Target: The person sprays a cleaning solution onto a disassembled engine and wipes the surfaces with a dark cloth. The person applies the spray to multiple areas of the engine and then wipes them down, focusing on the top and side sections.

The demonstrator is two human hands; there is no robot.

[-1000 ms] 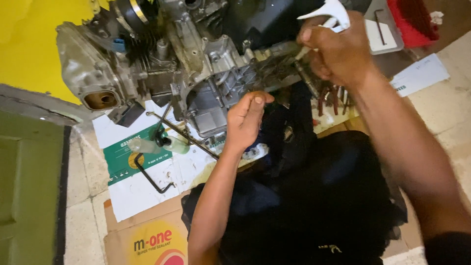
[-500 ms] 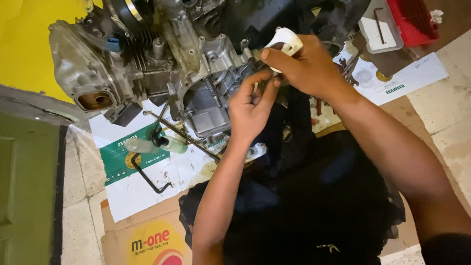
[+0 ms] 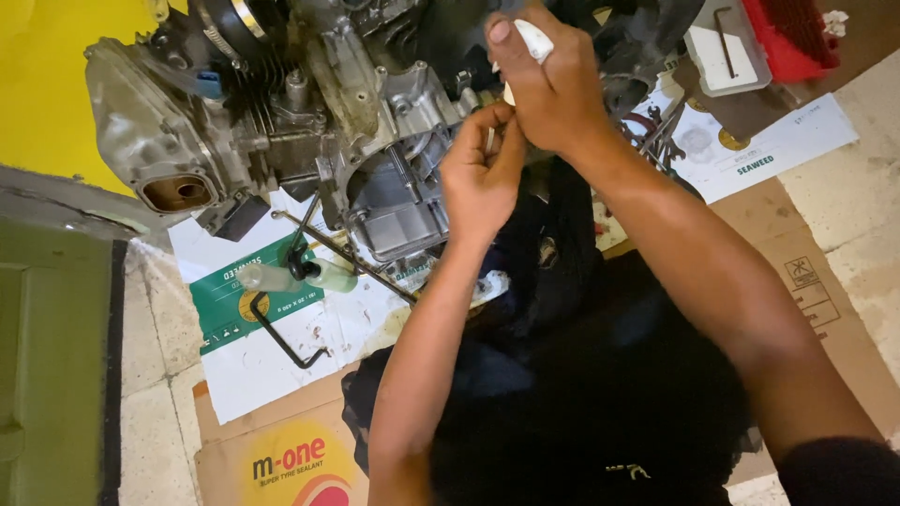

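- Right hand (image 3: 553, 94): closed around a small white tube (image 3: 536, 39), thumb pressed along its upper end. Only the top of the tube shows above the fingers; the lower part is hidden inside the grip.
- Left hand (image 3: 480, 173): fingers curled, thumb and forefinger pinched together directly under the right hand and touching it. What is pinched is a thin pale part, possibly the nozzle or cap of the tube; the view is too small to tell which.
- Both hands are held above the open side of the engine crankcase (image 3: 398, 201), close to its upper right edge.
- Engine (image 3: 281, 112): a grey, oil-stained motorcycle engine lying on its side, with the finned cylinder (image 3: 258, 70) at the upper left and the cylinder head cover (image 3: 145, 131) at the far left, its round port facing the camera.
- Thin metal rod (image 3: 342, 251): lies diagonally from under the crankcase across the white and green printed sheet (image 3: 281, 328).
- Small clear bottle (image 3: 267, 277): lies on the printed sheet just beside the rod.
- Black bent hex key (image 3: 281, 342): lies on the same sheet, below the bottle.
- Cardboard sheet (image 3: 272, 440): flat on the tiled floor, partly under the printed sheet.
- White plastic tray (image 3: 727, 42): upper right, holding another hex key, next to a red container (image 3: 792, 33).
- Dark clothing of the person fills the lower centre.
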